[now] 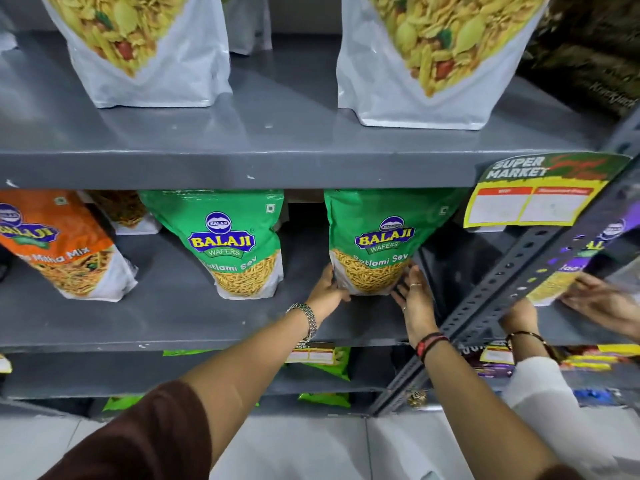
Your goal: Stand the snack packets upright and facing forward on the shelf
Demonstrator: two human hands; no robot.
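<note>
A green Balaji Ratlami Sev packet point(377, 237) stands upright, front facing me, on the middle grey shelf point(207, 317). My left hand point(327, 289) presses its lower left edge and my right hand point(414, 299) cups its lower right corner, so both hold its base. A second green Ratlami Sev packet point(232, 240) stands upright to the left, untouched. Further left an orange Mitha Mix packet point(65, 244) stands tilted, turned slightly sideways.
Two large white mix pouches point(149, 64) point(426, 71) stand on the upper shelf. A slotted grey upright point(512, 289) with a supermarket price tag point(533, 195) bounds the bay on the right. Beyond it another person's hands point(599, 299) hold a purple packet point(571, 265). Lower shelves hold more packets.
</note>
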